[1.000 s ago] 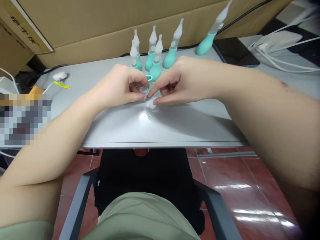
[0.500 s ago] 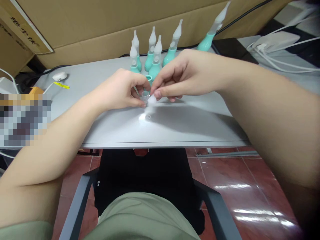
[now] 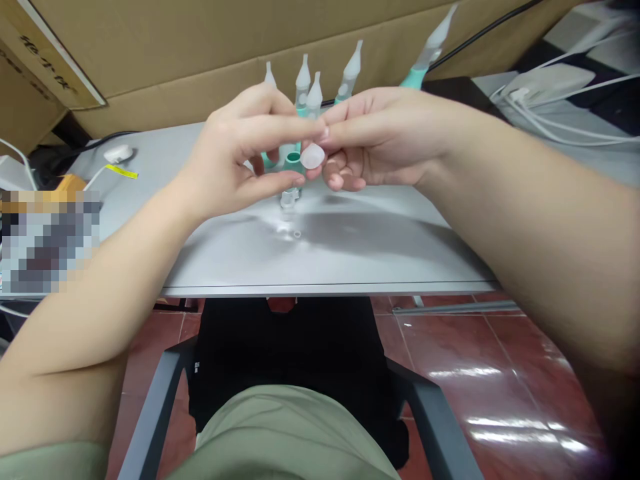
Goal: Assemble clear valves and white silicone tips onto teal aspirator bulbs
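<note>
My right hand [image 3: 367,137] pinches a translucent white nozzle tip [image 3: 313,157] above the desk, its wide round end facing me. My left hand [image 3: 255,143] is open, with forefinger and thumb spread on either side of the tip and the forefinger reaching my right fingertips. A clear plastic tube piece [image 3: 289,198] stands on the desk below my left thumb. Just behind it is a teal bulb [image 3: 293,160] with an open mouth, partly hidden. Nearer me lies a small clear ring [image 3: 297,234].
Several assembled nasal aspirators with teal bulbs stand at the back, one of them [image 3: 425,53] at the right. Cardboard [image 3: 200,53] walls the grey desk [image 3: 240,263]. White cables [image 3: 565,127] lie at right, a white plug [image 3: 119,154] at left.
My right hand has lifted the nozzle tip off the desk. My left hand has let go of the clear tube piece and risen toward the tip.
</note>
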The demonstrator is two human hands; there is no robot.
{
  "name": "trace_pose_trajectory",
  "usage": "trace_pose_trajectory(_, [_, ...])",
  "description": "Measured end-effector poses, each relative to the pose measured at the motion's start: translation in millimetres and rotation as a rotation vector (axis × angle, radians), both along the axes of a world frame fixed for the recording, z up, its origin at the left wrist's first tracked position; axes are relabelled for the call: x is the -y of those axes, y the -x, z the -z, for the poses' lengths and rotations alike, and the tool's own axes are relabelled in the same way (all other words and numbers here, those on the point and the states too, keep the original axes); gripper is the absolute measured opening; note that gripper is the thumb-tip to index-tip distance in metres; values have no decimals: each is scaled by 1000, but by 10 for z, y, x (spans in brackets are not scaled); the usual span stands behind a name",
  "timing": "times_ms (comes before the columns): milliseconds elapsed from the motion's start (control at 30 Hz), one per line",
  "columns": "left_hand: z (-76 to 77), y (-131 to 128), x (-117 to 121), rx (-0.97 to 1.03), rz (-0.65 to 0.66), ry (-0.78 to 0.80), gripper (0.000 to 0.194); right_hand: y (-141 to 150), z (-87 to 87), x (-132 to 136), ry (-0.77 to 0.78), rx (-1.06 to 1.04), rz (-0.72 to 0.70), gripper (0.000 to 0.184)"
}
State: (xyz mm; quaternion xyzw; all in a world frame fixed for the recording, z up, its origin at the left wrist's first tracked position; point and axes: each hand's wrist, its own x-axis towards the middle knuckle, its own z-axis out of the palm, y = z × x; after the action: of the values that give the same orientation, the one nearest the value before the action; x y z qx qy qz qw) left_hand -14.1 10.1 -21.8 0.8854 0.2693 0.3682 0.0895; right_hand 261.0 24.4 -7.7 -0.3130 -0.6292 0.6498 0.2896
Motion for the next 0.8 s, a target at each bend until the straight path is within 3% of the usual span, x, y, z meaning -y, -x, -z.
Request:
trace_pose_trajectory(167, [28, -23, -25, -33, 5, -31, 27, 50, -3, 16, 53, 60, -67, 23])
trace_pose_trajectory(267, [7, -54, 22, -31, -29, -20, 26, 94, -4, 56, 34, 75, -31, 19])
trace_pose_trajectory(433, [-3, -95, 97, 56, -61, 14, 41, 187, 19, 174, -235, -49, 288, 20])
trace_pose_trajectory(500, [33, -90, 93, 96, -59, 14, 46, 203, 30, 203, -349, -147, 350, 20])
trace_pose_trajectory(633, [102, -54, 45, 129, -82, -15, 46, 186, 64, 204, -493, -183, 355, 23])
trace_pose_trajectory(800, [34, -15, 18, 24, -122, 56, 53, 146, 154, 138, -550, -161, 300, 23])
